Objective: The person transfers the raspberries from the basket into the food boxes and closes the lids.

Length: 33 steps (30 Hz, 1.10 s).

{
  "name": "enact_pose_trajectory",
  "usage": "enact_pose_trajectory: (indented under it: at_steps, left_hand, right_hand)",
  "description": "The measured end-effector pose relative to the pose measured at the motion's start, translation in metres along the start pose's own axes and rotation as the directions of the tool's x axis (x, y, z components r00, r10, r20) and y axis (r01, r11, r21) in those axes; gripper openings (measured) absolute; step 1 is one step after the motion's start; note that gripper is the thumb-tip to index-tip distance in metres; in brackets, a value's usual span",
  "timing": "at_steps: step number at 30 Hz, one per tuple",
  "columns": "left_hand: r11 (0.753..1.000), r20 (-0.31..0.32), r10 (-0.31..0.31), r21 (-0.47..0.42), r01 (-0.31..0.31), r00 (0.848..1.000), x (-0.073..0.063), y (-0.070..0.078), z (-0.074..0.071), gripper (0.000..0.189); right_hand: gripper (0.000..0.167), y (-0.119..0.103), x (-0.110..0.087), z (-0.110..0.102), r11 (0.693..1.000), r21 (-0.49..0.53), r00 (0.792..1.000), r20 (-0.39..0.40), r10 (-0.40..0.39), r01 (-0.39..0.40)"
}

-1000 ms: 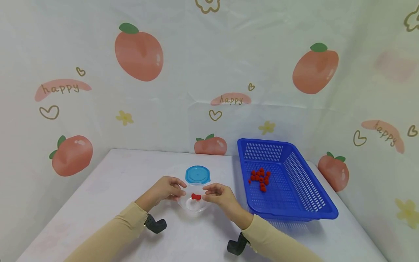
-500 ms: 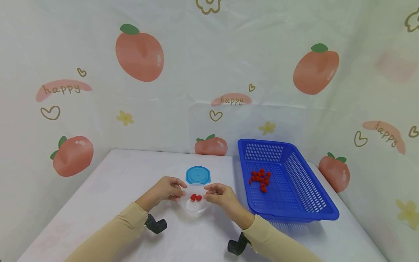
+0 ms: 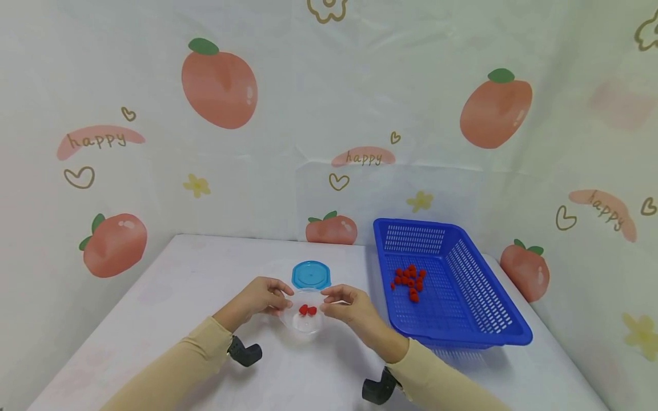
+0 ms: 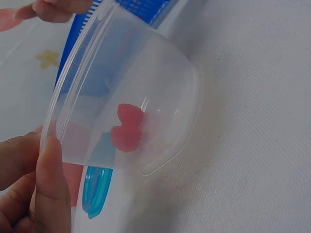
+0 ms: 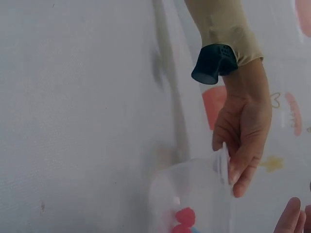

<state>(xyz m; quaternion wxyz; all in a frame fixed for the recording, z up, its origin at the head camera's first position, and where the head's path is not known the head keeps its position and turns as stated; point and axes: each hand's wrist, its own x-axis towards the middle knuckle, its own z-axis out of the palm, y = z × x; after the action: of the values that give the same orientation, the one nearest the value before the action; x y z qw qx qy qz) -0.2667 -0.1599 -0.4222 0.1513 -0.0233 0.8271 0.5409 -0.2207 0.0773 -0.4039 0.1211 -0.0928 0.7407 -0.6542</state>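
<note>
A clear plastic bowl (image 3: 307, 325) stands mid-table, its rim pinched between the thumb and fingers of my left hand (image 3: 263, 298). The left wrist view shows two red raspberries (image 4: 128, 127) side by side against the bowl's bottom and wall. My right hand (image 3: 354, 311) hovers at the bowl's right side, its thumb and fingers spread apart with nothing between them. In the right wrist view its fingertips (image 5: 290, 217) are apart from the rim. Behind the bowl lies a blue lid (image 3: 311, 275), flat on the table.
To the right, a large blue plastic basket (image 3: 457, 328) with perforated walls holds several more raspberries (image 3: 409, 279) in its left half. A white cloth (image 3: 195, 268) covers the table. A printed fruit curtain (image 3: 288, 114) hangs close behind.
The two raspberries, close to my right fingertips a second ago, now lie slightly apart from them in the bowl. My right hand has drawn back slightly rightward. My left hand stays put.
</note>
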Motion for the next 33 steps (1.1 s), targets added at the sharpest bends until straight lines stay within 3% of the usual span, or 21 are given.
enact_pose_trajectory:
  at_steps: [8, 14, 26, 33]
  left_hand:
    - [1.0, 0.002, 0.01, -0.014, -0.01, 1.0, -0.001, 0.001, 0.0, 0.024]
    - [1.0, 0.008, 0.016, -0.014, -0.015, 1.0, -0.002, 0.001, -0.001, 0.023]
    - [1.0, 0.004, 0.004, 0.002, -0.004, 1.0, -0.002, 0.0, -0.001, 0.024]
    - [1.0, -0.003, 0.001, 0.003, -0.001, 1.0, -0.002, 0.001, -0.001, 0.024]
  right_hand:
    - [0.036, -0.028, -0.016, -0.011, 0.999, 0.016, 0.998, 0.059, -0.031, 0.031]
    - [0.034, -0.053, -0.018, -0.027, 0.998, 0.017, 0.998, 0.032, -0.056, 0.056]
    - [0.027, -0.088, 0.001, -0.074, 0.988, 0.12, 0.995, -0.024, -0.096, 0.099]
    - [0.018, -0.097, 0.017, -0.117, 0.988, 0.095, 0.991, -0.056, -0.12, 0.125]
